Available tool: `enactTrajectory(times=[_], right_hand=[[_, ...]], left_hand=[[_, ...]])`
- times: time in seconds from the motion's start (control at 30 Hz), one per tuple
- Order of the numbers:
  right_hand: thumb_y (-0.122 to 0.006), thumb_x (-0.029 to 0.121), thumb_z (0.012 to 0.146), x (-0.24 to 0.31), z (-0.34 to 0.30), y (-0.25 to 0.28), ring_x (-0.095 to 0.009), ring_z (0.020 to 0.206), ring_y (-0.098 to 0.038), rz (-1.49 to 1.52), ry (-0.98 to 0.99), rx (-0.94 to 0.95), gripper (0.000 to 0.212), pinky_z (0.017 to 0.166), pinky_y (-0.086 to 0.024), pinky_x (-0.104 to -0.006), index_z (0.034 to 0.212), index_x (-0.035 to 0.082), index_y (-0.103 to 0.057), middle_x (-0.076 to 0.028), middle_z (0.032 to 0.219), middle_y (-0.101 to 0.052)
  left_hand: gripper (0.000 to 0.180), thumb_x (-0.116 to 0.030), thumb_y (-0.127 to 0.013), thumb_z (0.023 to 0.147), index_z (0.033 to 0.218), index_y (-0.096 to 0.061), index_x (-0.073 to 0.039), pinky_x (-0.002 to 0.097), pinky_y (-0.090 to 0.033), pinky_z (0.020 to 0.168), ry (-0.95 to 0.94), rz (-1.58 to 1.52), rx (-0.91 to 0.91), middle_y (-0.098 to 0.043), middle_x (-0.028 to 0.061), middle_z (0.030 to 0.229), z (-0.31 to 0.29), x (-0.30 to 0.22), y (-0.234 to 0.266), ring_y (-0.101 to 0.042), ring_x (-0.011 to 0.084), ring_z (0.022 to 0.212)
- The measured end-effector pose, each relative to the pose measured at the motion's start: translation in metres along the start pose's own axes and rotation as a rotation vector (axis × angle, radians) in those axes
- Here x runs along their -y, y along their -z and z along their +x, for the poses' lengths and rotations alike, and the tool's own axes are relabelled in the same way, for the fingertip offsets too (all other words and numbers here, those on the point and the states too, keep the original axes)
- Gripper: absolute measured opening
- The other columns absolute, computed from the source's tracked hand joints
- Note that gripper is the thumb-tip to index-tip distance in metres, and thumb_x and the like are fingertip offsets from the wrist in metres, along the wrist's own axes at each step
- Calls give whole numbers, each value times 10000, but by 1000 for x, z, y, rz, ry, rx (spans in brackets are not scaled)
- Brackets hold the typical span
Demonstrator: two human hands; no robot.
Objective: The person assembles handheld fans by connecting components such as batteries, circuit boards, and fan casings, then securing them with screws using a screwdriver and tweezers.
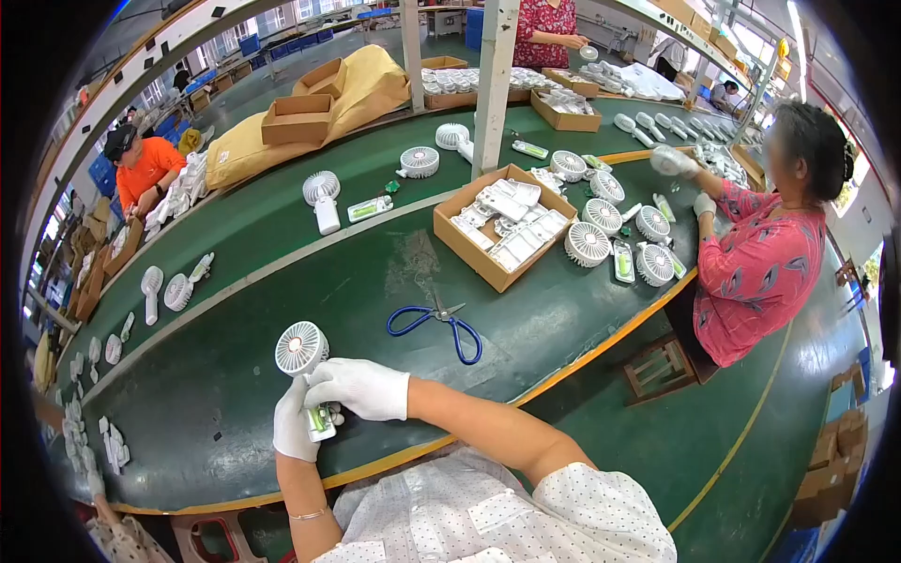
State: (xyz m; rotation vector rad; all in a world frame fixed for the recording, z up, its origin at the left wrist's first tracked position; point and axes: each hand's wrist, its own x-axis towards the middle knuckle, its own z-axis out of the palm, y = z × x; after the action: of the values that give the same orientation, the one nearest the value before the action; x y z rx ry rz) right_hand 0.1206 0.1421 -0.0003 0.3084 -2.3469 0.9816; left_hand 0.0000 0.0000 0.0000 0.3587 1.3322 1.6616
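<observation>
A white handheld fan (pixel 301 348) with a round grille is held just above the green table, near its front edge. My gloved left hand (pixel 294 424) is closed round its handle from the left side. The lower handle (pixel 321 423) is uncovered and shows a bright green part inside. My gloved right hand (pixel 364 388) comes in from the right, its fingers closed at the handle just below the fan head; its fingertips are partly hidden. Blue-handled scissors (pixel 435 325) lie opened on the table to the right of my hands.
A cardboard box (pixel 497 265) of white plastic shells stands beyond the scissors. Several fans (pixel 587 244) lie to its right, before a co-worker in a red patterned top (pixel 765 267). Behind a pale rail (pixel 272 266), more fans lie on a green belt (pixel 253 225). A post (pixel 494 94) rises behind the box.
</observation>
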Motion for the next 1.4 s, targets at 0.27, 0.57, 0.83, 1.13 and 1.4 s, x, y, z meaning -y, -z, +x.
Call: enactTrajectory(times=[0.27,0.57,0.83,1.13,1.4], right_hand=[[-638,53,791,4,5,-4,-307,945,-620,-127,24,-10,236,818,-521,-392,1016,120,-665,-83,959,-618],[-601,96,831,11,-1,-7,-290,886,-644,-158,-37,-183,175,745,-535,-383,984,139,-676,-71,918,-627],[-635,24,838,14,6,-9,-298,829,-645,-40,-121,-199,242,728,-535,-355,1055,116,-692,-95,892,-629],[-649,0,861,2,9,-18,-221,878,-680,119,-541,-270,198,785,-536,-312,1049,38,-696,-109,949,-679],[-612,-66,850,8,12,-18,-237,788,-629,-107,-359,-106,280,704,-503,-335,1073,65,-721,-110,889,-638]], left_hand=[[400,-330,-443,1045,1102,-600,34,302,-558,489,22,-2,43,-647,129,806,4,-5,4,-645,205,599],[340,-269,-461,1018,1057,-589,43,350,-610,518,42,198,-39,-656,151,840,-9,-1,-15,-698,249,639],[317,-267,-484,1033,1124,-585,20,374,-612,563,-33,79,2,-674,155,863,-5,10,1,-697,265,641],[387,-315,-481,1027,1082,-591,52,390,-624,599,131,-193,35,-680,166,888,-2,-4,5,-708,282,667],[400,-320,-499,1022,1144,-579,52,402,-634,662,165,-218,63,-680,172,932,-10,-8,14,-721,284,756]])
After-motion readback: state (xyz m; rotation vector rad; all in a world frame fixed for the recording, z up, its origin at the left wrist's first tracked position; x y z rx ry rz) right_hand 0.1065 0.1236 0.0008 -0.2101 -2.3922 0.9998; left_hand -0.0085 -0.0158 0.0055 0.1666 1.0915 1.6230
